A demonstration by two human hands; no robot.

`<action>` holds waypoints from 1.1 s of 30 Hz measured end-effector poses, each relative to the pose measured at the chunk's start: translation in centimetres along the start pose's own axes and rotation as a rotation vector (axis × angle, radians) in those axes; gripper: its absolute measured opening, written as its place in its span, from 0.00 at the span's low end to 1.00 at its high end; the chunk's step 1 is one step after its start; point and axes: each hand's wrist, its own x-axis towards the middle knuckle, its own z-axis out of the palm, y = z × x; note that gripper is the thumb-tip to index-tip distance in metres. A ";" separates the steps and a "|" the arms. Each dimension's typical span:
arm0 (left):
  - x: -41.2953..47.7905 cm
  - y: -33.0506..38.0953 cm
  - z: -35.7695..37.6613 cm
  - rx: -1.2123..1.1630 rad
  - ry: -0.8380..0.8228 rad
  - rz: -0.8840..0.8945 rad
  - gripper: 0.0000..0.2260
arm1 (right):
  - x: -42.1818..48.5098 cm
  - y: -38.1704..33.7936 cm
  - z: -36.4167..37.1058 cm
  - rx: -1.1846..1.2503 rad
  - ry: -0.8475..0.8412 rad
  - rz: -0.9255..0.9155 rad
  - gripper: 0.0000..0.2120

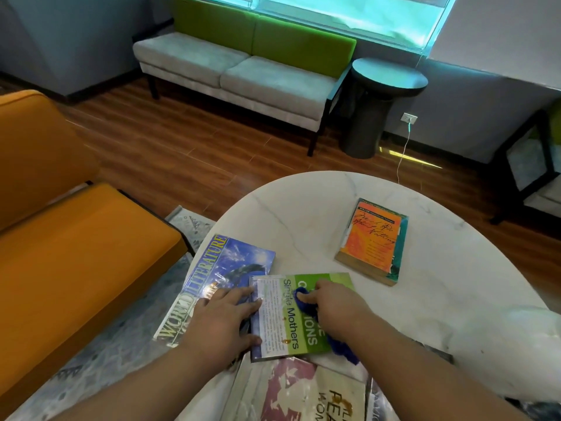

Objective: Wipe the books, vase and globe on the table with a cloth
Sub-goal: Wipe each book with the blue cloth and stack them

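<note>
I log green-and-white paperback book (282, 326) flat on white marble table (303, 208) at 6 o'clock: left grip (218, 320) spread flat, pinning its 9 o'clock edge, right grip (332, 302) clamped on blue cloth (303, 300) over its 3 o'clock half.

Books and cloth on the bench (303, 205)
The green book (291, 323) is lying flat nearest me, overlapping the blue World Literature book (218, 275) on its left. My right hand (337, 302) is gripping the bunched blue cloth (341, 346) on its cover. The orange book (373, 241) is lying flat farther back, apart.
</note>
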 end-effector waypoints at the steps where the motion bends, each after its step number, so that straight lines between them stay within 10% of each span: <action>1: 0.0 0.0 0.0 -0.009 0.002 -0.004 0.31 | 0.1 -0.2 -0.3 -0.033 0.016 0.010 0.20; 19: 0.1 -0.3 0.3 -0.058 0.031 0.002 0.31 | 1.3 -0.9 -1.2 -0.016 0.078 -0.015 0.18; 22: 0.1 -0.4 0.2 -0.061 0.023 0.000 0.31 | 1.2 -2.0 -0.9 -0.148 0.083 -0.142 0.30; 33: -0.1 -0.1 -0.1 -0.027 0.003 -0.011 0.31 | -0.2 -0.8 0.2 -0.140 -0.015 -0.145 0.19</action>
